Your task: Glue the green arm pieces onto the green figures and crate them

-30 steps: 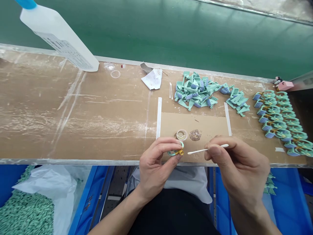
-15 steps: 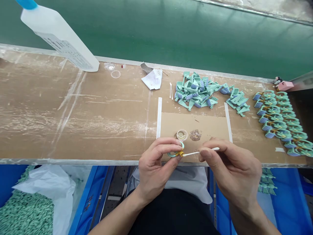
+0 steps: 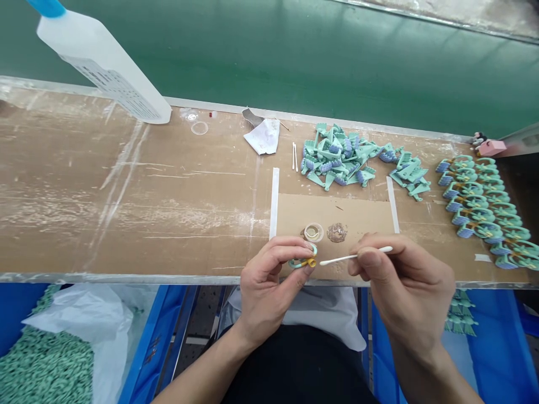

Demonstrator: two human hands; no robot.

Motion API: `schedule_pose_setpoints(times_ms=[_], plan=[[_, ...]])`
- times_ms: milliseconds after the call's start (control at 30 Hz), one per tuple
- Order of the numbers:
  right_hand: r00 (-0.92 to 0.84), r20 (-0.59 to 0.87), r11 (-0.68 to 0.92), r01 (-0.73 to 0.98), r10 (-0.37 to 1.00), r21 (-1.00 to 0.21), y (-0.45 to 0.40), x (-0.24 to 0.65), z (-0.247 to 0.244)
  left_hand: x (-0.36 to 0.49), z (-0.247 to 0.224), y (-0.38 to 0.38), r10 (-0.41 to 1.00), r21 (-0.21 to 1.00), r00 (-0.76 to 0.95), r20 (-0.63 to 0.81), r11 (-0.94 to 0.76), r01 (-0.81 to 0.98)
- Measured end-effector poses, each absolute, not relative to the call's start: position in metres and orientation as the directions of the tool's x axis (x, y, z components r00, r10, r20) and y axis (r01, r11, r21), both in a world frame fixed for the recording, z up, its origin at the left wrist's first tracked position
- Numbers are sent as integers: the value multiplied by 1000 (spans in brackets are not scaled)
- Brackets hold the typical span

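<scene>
Three cotton swabs (image 3: 356, 257), two hands (image 3: 272, 283)

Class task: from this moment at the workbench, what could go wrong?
The cotton swab in the right hand is close to the green ring part in the left hand, so a slip might smear the part. The small dish sits just beyond the left hand and might get knocked.

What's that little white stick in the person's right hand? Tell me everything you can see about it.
It's a cotton swab: a thin white stick, plastic-looking, with a slightly thicker white tip at each end. The fingers of the right hand pinch it near one end. It lies almost level, its free tip close to a green ring but apart from it.
</scene>
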State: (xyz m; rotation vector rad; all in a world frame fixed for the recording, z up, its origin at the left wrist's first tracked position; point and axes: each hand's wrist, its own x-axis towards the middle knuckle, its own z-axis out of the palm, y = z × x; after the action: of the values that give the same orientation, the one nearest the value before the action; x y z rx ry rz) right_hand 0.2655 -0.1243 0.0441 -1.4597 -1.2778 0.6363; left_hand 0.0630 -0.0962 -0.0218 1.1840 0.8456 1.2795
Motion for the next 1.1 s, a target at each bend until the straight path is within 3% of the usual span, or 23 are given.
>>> schedule_pose_setpoints(times_ms=[67, 167, 267, 433, 633, 700, 767, 900, 1100], plan=[[354, 269, 147, 335, 896, -931, -120, 269, 39, 63, -21, -96, 980, 961, 152, 132, -89, -261], [383, 292, 112, 427, 876, -897, -111, 275, 31, 61, -21, -96, 982, 959, 153, 111, -66, -274], [277, 267, 58, 585, 923, -809, -102, 277, 21, 60, -19, -95, 983, 953, 171, 60, -6, -303], [105, 266, 114, 712, 958, -693, -93, 271, 3, 60, -19, -96, 977, 917, 211, -28, 109, -383], [81, 200, 88, 696, 976, -713, -82, 285, -1, 61, -23, -97, 964, 851, 243, -106, 214, -480], [148, 304, 92, 754, 941, -651, -68, 302, -1, 61, -22, -96, 963, 837, 247, -110, 224, -499], [142, 402, 93, 854, 905, -512, -47, 321, -4, 62, -21, -95, 959, 826, 260, -109, 233, -513], [37, 368, 60, 967, 929, -249, -7, 352, -18, 62, -20, -93, 956, 813, 271, -110, 243, -529], [17, 373, 96, 955, 928, -282, 1, 363, -34, 60, -21, -92, 955, 824, 267, -132, 256, -506]])
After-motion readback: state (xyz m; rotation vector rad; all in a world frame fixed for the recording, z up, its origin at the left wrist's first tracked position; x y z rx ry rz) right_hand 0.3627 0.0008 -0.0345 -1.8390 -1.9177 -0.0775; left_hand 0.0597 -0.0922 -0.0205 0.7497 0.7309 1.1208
